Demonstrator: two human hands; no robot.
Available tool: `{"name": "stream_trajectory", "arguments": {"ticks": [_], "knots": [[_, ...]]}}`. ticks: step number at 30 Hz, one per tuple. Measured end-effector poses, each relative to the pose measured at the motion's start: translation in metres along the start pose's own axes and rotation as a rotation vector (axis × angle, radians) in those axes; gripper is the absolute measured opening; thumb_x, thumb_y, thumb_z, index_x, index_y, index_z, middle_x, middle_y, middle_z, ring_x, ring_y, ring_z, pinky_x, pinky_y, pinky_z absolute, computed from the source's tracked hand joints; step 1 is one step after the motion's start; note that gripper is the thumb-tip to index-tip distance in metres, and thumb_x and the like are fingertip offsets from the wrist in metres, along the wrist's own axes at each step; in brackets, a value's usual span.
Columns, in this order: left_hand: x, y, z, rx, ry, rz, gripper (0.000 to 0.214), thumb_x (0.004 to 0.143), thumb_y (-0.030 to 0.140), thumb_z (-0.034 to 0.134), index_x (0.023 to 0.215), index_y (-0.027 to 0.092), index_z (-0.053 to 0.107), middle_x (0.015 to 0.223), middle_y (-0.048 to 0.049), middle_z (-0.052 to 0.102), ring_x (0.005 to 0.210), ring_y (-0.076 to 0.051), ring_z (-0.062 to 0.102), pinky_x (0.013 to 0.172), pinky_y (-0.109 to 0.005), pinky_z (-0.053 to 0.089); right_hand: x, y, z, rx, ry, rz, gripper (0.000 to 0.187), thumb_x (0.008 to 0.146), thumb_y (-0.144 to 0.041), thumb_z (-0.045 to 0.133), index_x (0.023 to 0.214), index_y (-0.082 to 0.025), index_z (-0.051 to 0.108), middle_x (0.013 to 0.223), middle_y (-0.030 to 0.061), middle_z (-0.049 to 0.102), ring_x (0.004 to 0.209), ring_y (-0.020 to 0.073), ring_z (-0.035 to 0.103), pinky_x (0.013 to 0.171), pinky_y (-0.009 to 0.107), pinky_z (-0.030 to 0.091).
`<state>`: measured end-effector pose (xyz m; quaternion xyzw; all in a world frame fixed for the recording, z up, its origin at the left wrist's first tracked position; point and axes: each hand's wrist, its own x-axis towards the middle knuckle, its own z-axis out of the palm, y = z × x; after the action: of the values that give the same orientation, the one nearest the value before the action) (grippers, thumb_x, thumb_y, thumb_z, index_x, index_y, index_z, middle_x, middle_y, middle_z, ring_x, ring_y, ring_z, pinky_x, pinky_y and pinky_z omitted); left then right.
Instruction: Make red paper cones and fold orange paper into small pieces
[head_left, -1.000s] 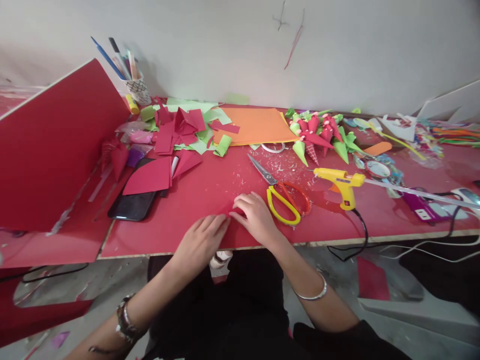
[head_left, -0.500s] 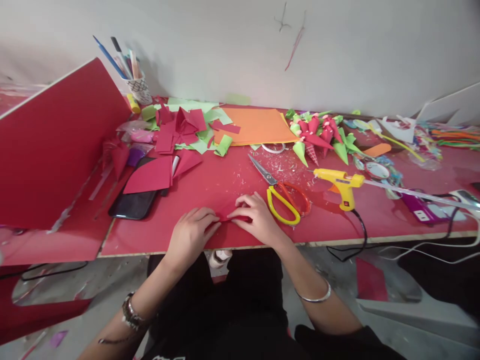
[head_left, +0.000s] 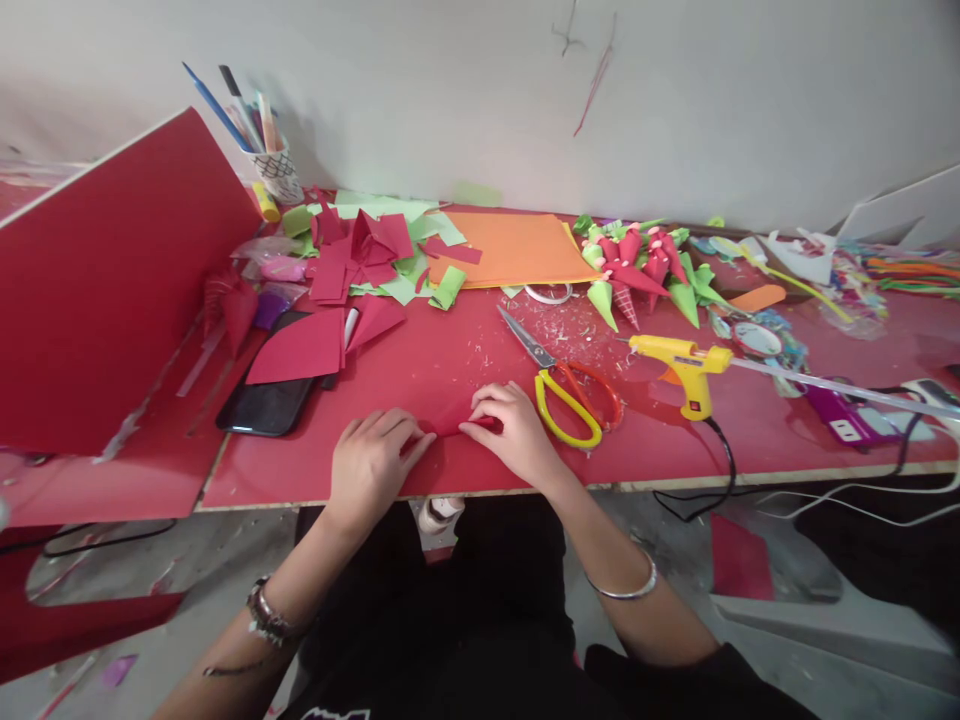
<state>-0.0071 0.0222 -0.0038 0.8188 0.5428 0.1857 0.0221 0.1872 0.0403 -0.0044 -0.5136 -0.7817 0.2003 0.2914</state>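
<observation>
The left hand [head_left: 373,460] and right hand [head_left: 516,437] pinch the red paper [head_left: 454,418] spanning between their fingers; probably it is light, easily creased, best held gently at both ends.

A pale grey wall [head_left: 450,110] is spanning roughly ten to two o'clock, its surface appearing plain; a thin reddish line [head_left: 596,75], whether thread or drawn mark unclear, is showing at one o'clock. A red tabletop [head_left: 409,370] is running across the middle, its front edge looking pale and rough, a seam [head_left: 214,478] crossing between eight and nine o'clock. Grey floor [head_left: 225,555] is showing at eight o'clock, bearing scattered scraps. Soft light is casting faint shadow [head_left: 300,135] on the wall between ten and eleven o'clock.
</observation>
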Motion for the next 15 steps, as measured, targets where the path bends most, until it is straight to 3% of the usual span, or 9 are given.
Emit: {"name": "stream_trajectory", "arguments": {"ticks": [9,15], "knots": [[0.0043,0.001,-0.001,0.033,-0.083,-0.058,0.025,0.084,0.035,0.046,0.067,0.018,0.052,0.07,-0.0016,0.057,0.062,-0.014,0.053,0.054,-0.025,0.036,0.0004,0.0015,0.0066,-0.038,0.059,0.011,0.014,0.077,-0.027,0.06,0.067,-0.018,0.054,0.084,0.0026,0.06,0.08,0.0175,0.055,0.084,0.035,0.036],[0.0055,-0.0058,-0.0014,-0.086,-0.129,-0.127,0.022,0.082,0.033,0.05,0.066,0.018,0.05,0.083,-0.0017,0.055,0.076,-0.015,0.055,0.068,-0.028,0.039,-0.0001,0.0012,0.0079,-0.083,0.043,0.022,0.012,0.078,-0.027,0.059,0.073,-0.018,0.053,0.082,0.0024,0.058,0.08,0.0177,0.054,0.087,0.035,0.035]]}}
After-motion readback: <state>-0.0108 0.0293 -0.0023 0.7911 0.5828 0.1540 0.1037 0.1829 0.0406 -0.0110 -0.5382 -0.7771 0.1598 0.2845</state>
